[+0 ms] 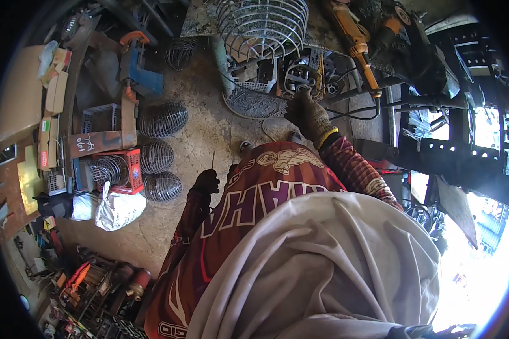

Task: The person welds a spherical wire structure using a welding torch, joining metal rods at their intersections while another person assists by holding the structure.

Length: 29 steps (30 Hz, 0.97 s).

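My left hand [207, 181], in a dark glove, hangs low beside my body. Its fingers are closed around a thin straight rod [213, 160] that points upward. My right hand [312, 117] wears a knitted work glove with a yellow cuff and reaches forward to the lower edge of the workbench. Just beyond its fingertips are metal parts [301, 76] under the bench. The fingers of that hand are dark and partly hidden, so I cannot tell whether they grip anything. On the bench ahead stands a round wire cage [263, 27].
A yellow power tool [353, 39] with a cable lies at the bench's right. On the floor to the left are several wire cages [163, 118], a red crate [134, 169] and a white sack [119, 209]. A blue metal machine [144, 76] stands behind. Dark steel racks [464, 152] line the right.
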### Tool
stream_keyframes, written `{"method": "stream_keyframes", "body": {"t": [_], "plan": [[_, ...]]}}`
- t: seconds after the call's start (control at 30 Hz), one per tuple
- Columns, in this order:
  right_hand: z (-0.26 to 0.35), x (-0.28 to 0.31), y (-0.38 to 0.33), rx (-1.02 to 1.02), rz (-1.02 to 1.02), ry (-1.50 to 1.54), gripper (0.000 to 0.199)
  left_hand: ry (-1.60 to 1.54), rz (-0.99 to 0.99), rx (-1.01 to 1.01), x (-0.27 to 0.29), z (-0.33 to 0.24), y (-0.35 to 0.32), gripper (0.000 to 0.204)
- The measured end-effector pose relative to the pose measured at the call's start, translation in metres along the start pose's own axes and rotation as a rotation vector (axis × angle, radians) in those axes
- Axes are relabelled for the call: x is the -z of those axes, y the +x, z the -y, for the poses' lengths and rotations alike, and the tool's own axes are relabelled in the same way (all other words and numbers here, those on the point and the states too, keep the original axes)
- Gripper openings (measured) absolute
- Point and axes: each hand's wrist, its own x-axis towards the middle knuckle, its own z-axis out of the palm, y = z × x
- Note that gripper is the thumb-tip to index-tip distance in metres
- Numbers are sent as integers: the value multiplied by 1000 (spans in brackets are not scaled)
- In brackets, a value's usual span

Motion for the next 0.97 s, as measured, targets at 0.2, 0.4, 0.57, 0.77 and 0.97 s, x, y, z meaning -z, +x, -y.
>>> {"method": "stream_keyframes", "body": {"t": [0.2,0.4,0.57,0.77,0.97], "plan": [[25,-38,-10,-184,-38,29,34,-82,-123,149,-6,40,-5,8],[31,-69,-17,-258,-212,164,43,-65,-195,318,-4,36,-15,14],[12,-37,2,-179,16,290,43,-376,-320,555,-3,53,-5,14],[11,1,29,385,-71,-976,29,-180,-167,429,10,56,11,13],[41,-5,43,898,-141,-2363,12,555,67,195,13,62,-30,15]]}}
